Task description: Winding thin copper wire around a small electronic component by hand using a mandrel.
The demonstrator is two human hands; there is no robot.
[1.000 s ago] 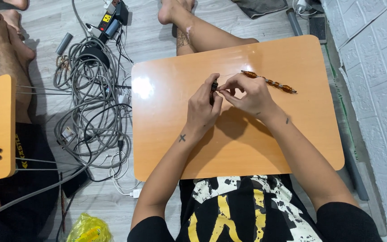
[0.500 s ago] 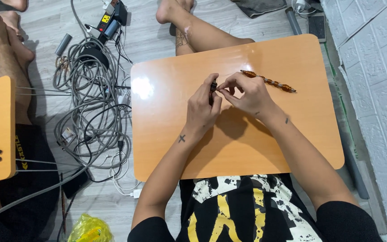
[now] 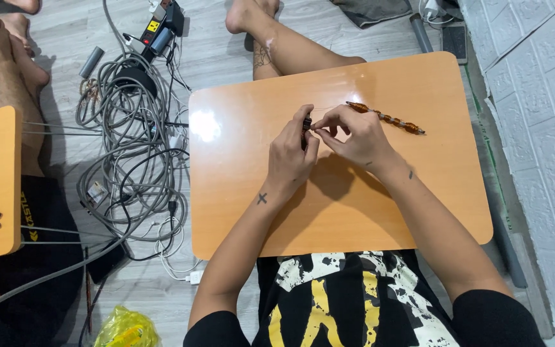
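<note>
Amber bead string (image 3: pixel 387 118), orange table (image 3: pixel 419 193)

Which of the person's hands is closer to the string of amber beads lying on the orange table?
The right hand. It sits just beside the near end of the amber beads, maybe touching them. The left hand is farther over, on the far side of the right hand.

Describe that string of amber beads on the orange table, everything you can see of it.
The bead strand is a thin line of small amber-brown, glossy beads, glass-like in look, lying flat on the orange table. It runs slantwise from the right hand toward the table's far right. Its near end meets the fingertips; whether a thread continues into the left hand is too fine to tell.
</note>
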